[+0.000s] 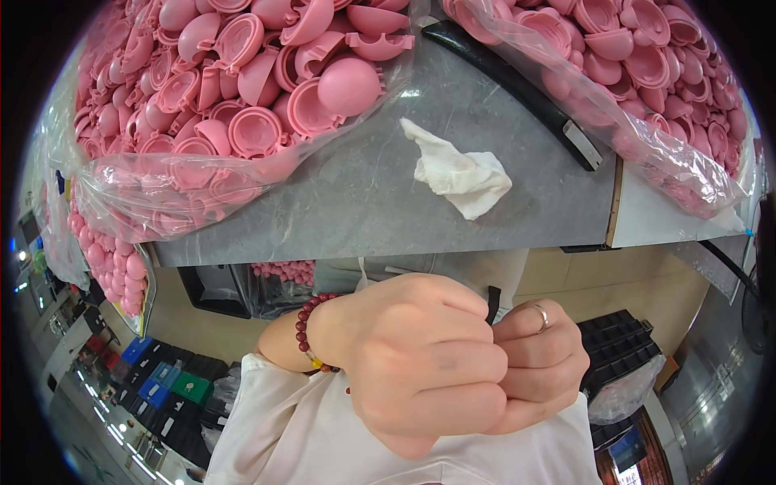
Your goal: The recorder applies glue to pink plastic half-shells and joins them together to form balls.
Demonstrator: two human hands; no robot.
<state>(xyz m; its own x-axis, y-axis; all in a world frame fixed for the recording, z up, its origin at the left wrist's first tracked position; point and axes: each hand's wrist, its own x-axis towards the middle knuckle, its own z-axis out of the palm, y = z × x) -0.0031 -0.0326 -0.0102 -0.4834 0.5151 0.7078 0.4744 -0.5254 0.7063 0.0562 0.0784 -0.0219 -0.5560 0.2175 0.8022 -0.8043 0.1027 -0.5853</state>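
My left hand [428,364], with a dark red bead bracelet [303,327] at its wrist, is curled into a fist in front of my body. Pressed against it is my right hand [540,364], also closed, a ring [541,317] on one finger. Whatever the fingers may hold is hidden behind the knuckles. Both hands are just off the near edge of the grey table [323,222]. The nearest thing on the tabletop is a crumpled white cloth or tissue [465,174].
Pink hollow half-shells [255,133] fill a clear plastic bag at the left. More pink shells [647,65] lie bagged at the right, beside a curved black bar [509,73] with a metallic end. Black crates [618,347] are stacked below right; coloured bins [153,392] stand lower left.
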